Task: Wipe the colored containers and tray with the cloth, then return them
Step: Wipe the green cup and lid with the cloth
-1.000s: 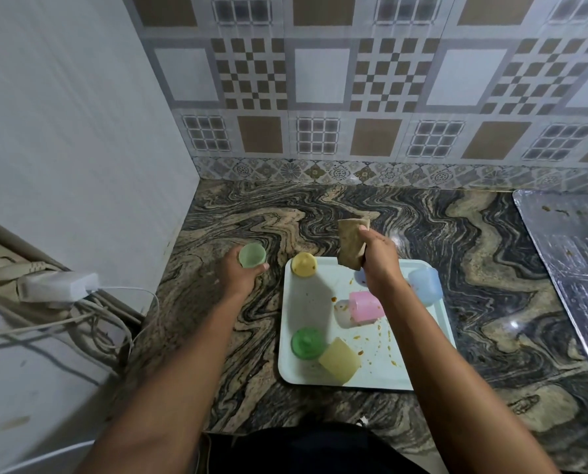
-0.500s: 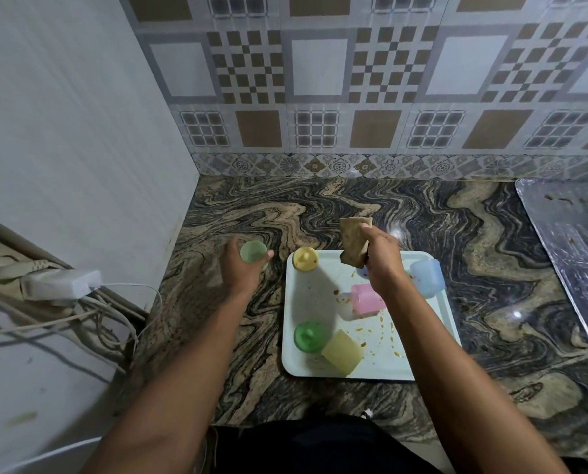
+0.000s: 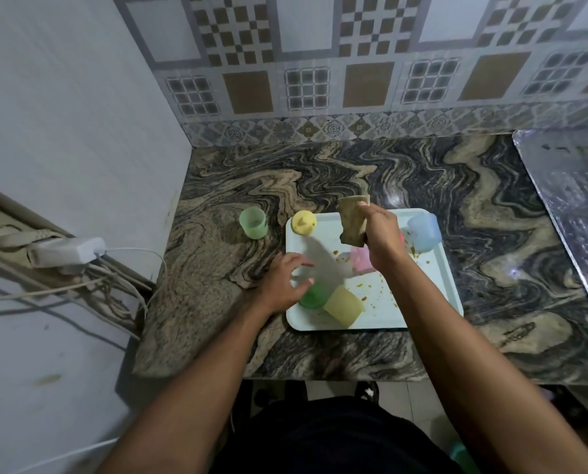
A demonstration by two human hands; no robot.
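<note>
The right hand (image 3: 381, 234) grips a brown cloth (image 3: 353, 220) above the stained tray (image 3: 422, 302). The left hand (image 3: 284, 282), fingers spread, touches a dark green container (image 3: 314, 295) on the tray's near left.

You have a polished stone desk (image 3: 320, 172) in front of you, swirled dark and tan, glossy enough to throw back a light spot; the tray (image 3: 432, 299) on it looks like smooth white plastic, smeared with brownish stains; the pale green container (image 3: 253, 222) off the tray is translucent, frosted plastic, as are the blue container (image 3: 424, 232) and the yellow container (image 3: 343, 306); the cloth (image 3: 352, 223) in your right hand (image 3: 383, 234) is a matt, coarse brown fabric; the wall tiles (image 3: 367, 56) carry a smooth, faint sheen; the sheet (image 3: 573, 186) at the far right looks like crinkled, shiny metal foil.
</note>
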